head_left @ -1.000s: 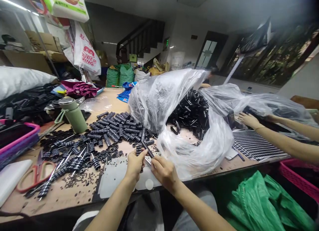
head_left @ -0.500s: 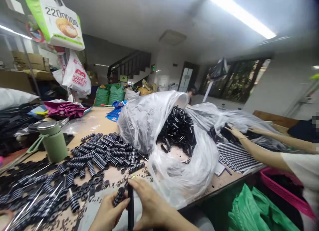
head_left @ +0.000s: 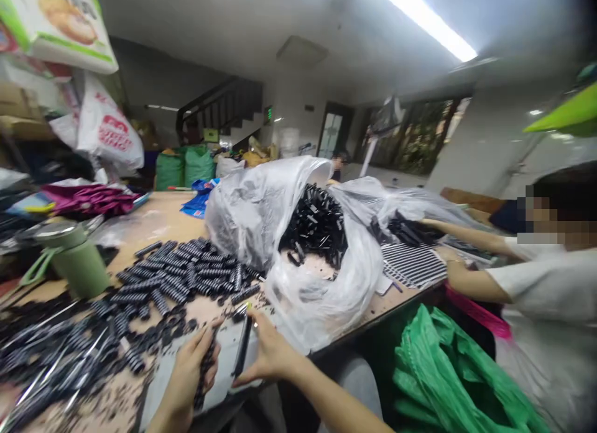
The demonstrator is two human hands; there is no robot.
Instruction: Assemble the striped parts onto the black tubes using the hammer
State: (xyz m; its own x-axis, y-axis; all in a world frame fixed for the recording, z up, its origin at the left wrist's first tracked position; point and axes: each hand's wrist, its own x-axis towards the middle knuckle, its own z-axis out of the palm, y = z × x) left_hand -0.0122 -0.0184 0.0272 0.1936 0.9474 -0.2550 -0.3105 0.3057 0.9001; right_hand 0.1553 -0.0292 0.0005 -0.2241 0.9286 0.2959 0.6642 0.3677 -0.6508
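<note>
My left hand (head_left: 193, 364) is closed round a black ribbed cylinder (head_left: 204, 371), which stands nearly upright over a pale grey board (head_left: 161, 364). Close beside it, my right hand (head_left: 273, 352) grips a smooth, straight black tube (head_left: 241, 346) between thumb and fingers. A shiny, yellowish bit shows at the tube's top end; I cannot make out what it is. Beyond my hands lies a heap of black ribbed cylinders (head_left: 186, 272) with pale bands. Small black rings (head_left: 172, 327) are scattered between the heap and my left hand.
A large clear plastic bag (head_left: 252, 215) spills curved black pieces (head_left: 317, 224) ahead. A green flask (head_left: 81, 259) and thin metal rods (head_left: 51, 364) are at left. A co-worker (head_left: 536, 284) handles dark fabric at right, behind a green sack (head_left: 443, 364).
My view has turned right, showing more of the co-worker. My hands have moved apart slightly. The ribbed cylinder in my left hand has swung more upright, and the black tube now leans.
</note>
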